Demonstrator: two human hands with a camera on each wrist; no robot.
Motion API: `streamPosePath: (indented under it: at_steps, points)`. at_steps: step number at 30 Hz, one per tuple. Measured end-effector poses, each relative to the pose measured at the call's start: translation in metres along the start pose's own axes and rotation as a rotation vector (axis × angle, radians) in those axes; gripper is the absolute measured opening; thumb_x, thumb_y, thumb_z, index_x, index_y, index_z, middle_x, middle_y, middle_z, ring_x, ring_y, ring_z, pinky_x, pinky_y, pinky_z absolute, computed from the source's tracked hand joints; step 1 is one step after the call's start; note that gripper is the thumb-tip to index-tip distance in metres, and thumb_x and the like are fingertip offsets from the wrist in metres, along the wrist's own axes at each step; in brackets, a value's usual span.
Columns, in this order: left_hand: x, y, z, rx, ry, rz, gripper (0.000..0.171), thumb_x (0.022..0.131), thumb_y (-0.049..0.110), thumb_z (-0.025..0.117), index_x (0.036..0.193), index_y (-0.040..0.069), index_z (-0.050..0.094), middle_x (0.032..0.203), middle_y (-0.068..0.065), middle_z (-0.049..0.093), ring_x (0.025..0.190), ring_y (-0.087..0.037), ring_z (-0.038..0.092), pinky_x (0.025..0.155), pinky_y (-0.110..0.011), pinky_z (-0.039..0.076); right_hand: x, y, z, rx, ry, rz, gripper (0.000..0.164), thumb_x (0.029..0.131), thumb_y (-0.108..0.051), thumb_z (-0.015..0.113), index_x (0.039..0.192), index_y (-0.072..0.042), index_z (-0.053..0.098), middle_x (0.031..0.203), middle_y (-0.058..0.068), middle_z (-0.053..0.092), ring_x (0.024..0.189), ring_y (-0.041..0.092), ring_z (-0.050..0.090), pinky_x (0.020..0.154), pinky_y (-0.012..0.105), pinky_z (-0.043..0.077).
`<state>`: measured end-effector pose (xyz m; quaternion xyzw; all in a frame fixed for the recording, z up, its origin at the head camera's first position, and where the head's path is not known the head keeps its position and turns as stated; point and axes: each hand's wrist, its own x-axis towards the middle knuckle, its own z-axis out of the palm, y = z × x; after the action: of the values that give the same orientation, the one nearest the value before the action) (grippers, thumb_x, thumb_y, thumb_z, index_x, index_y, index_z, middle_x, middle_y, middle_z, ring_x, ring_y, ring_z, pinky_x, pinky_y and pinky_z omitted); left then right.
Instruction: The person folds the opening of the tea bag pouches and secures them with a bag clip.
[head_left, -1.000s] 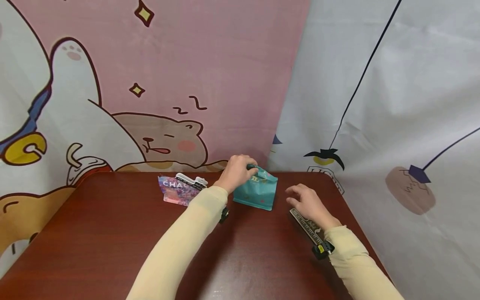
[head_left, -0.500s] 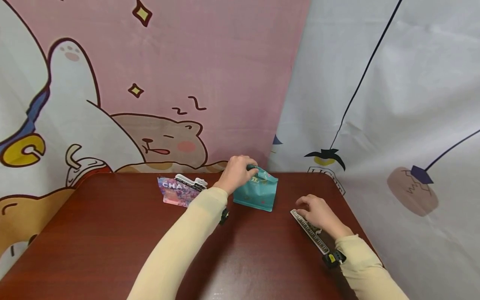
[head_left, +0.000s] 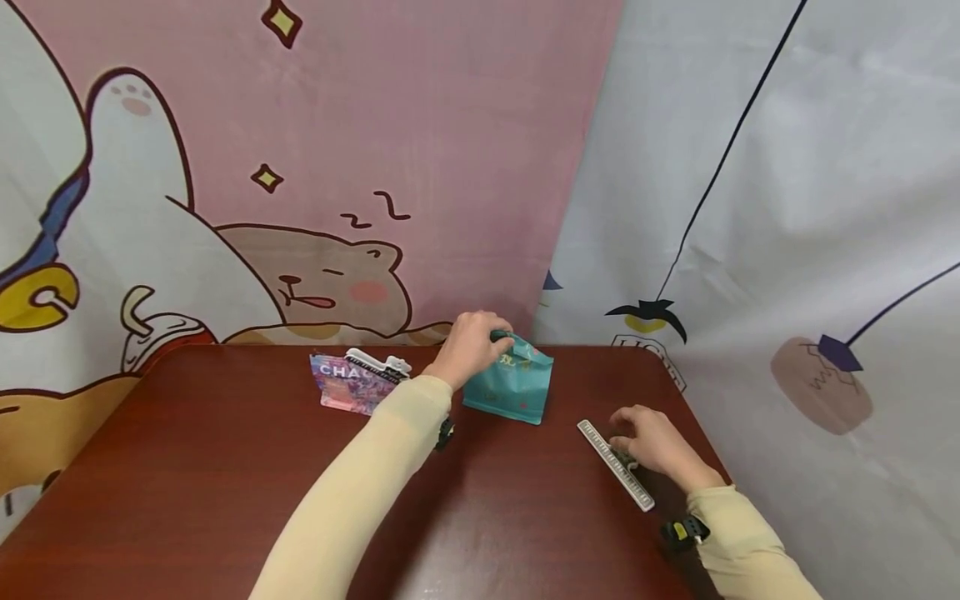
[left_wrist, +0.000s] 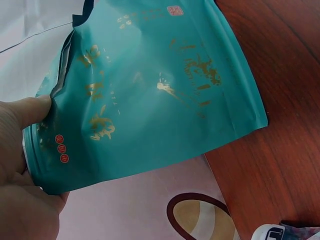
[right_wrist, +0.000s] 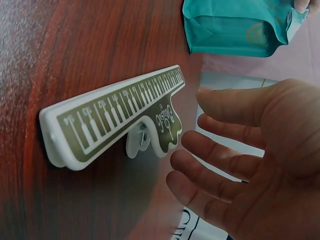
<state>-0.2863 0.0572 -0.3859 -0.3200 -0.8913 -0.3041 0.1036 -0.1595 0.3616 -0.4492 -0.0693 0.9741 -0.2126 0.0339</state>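
Note:
A teal stand-up pouch with gold print stands at the back of the table. My left hand grips its top edge; in the left wrist view the thumb presses on the front, near a gap in the edge. To the right, a white-edged sealing clip printed with piano keys lies on the table. My right hand hovers beside the clip's handle side, and in the right wrist view its fingers are spread and loosely bent, holding nothing.
Left of the teal pouch stands a pink and purple pouch with a similar white clip across its top. The reddish-brown table ends at a cartoon-printed cloth wall behind and a grey one on the right.
My right hand has moved right and toward me, away from the clip, which now shows more fully on the table. The left hand keeps its grip on the teal pouch.

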Motion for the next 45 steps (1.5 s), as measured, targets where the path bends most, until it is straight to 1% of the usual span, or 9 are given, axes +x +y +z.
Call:
streamPosePath:
  at_steps: [5, 8, 12, 15, 18, 23, 28, 40, 45]
  points:
    - [0.0, 0.001, 0.001, -0.005, -0.001, 0.007, 0.018, 0.096, 0.019, 0.076, 0.111, 0.009, 0.081, 0.108, -0.005, 0.076, 0.101, -0.024, 0.07, 0.089, -0.038, 0.057, -0.002, 0.004, 0.0, 0.0, -0.018, 0.037, 0.029, 0.089, -0.01, 0.08, 0.113, 0.004, 0.07, 0.11, 0.02, 0.07, 0.1, 0.036, 0.067, 0.08, 0.052, 0.056]
    - [0.0, 0.002, 0.001, -0.001, 0.002, 0.012, 0.017, 0.096, 0.019, 0.076, 0.11, 0.01, 0.081, 0.107, -0.005, 0.076, 0.1, -0.024, 0.07, 0.089, -0.037, 0.057, -0.003, 0.007, 0.0, -0.002, -0.039, 0.071, 0.031, 0.089, -0.012, 0.08, 0.113, 0.005, 0.069, 0.109, 0.02, 0.07, 0.099, 0.035, 0.067, 0.079, 0.051, 0.056]
    - [-0.001, 0.003, 0.003, -0.002, -0.001, 0.01, 0.017, 0.096, 0.018, 0.076, 0.109, 0.01, 0.081, 0.108, -0.006, 0.076, 0.101, -0.025, 0.071, 0.089, -0.038, 0.057, -0.007, 0.013, 0.003, 0.014, -0.077, 0.121, 0.032, 0.087, -0.012, 0.08, 0.111, 0.005, 0.068, 0.101, 0.015, 0.071, 0.089, 0.028, 0.067, 0.073, 0.046, 0.056]
    - [-0.003, 0.003, 0.004, -0.007, -0.005, 0.003, 0.017, 0.096, 0.018, 0.076, 0.109, 0.009, 0.081, 0.108, -0.006, 0.076, 0.101, -0.025, 0.07, 0.089, -0.038, 0.057, -0.01, 0.016, 0.005, 0.011, -0.088, 0.133, 0.03, 0.085, -0.012, 0.082, 0.106, 0.004, 0.068, 0.094, 0.01, 0.069, 0.082, 0.023, 0.063, 0.069, 0.042, 0.054]
    - [-0.004, 0.002, 0.005, -0.002, -0.001, -0.002, 0.016, 0.096, 0.018, 0.076, 0.109, 0.009, 0.081, 0.109, -0.006, 0.076, 0.101, -0.024, 0.07, 0.089, -0.038, 0.057, -0.011, 0.017, 0.007, -0.009, -0.08, 0.131, 0.026, 0.085, -0.014, 0.083, 0.099, 0.0, 0.068, 0.088, 0.007, 0.066, 0.077, 0.021, 0.059, 0.066, 0.04, 0.051]
    - [-0.003, 0.001, 0.005, -0.002, 0.01, 0.001, 0.016, 0.096, 0.018, 0.076, 0.109, 0.01, 0.081, 0.109, -0.006, 0.076, 0.102, -0.024, 0.07, 0.091, -0.038, 0.057, -0.014, 0.018, 0.007, -0.009, -0.065, 0.131, 0.019, 0.086, -0.016, 0.083, 0.085, -0.006, 0.066, 0.078, 0.003, 0.059, 0.07, 0.018, 0.052, 0.061, 0.035, 0.044]
    - [-0.003, 0.0, 0.003, -0.009, 0.013, 0.001, 0.015, 0.096, 0.017, 0.076, 0.109, 0.011, 0.081, 0.108, -0.006, 0.076, 0.102, -0.024, 0.07, 0.09, -0.039, 0.057, -0.017, 0.017, 0.007, 0.002, -0.048, 0.126, 0.023, 0.087, -0.015, 0.081, 0.075, -0.009, 0.063, 0.07, 0.0, 0.053, 0.064, 0.017, 0.048, 0.058, 0.032, 0.04]
    - [-0.002, -0.001, 0.001, -0.012, 0.024, 0.013, 0.016, 0.095, 0.016, 0.076, 0.108, 0.009, 0.081, 0.107, -0.006, 0.076, 0.1, -0.026, 0.071, 0.088, -0.04, 0.058, -0.016, 0.018, 0.004, 0.075, -0.04, 0.11, 0.027, 0.088, -0.015, 0.081, 0.074, -0.011, 0.058, 0.066, 0.0, 0.049, 0.061, 0.016, 0.046, 0.057, 0.032, 0.038]
    - [-0.001, 0.0, 0.001, -0.004, 0.028, 0.012, 0.014, 0.095, 0.017, 0.077, 0.107, 0.01, 0.081, 0.106, -0.005, 0.076, 0.099, -0.025, 0.071, 0.089, -0.039, 0.057, -0.016, 0.018, 0.002, 0.109, -0.041, 0.096, 0.026, 0.09, -0.012, 0.079, 0.074, -0.011, 0.058, 0.064, -0.002, 0.054, 0.059, 0.015, 0.052, 0.055, 0.032, 0.043]
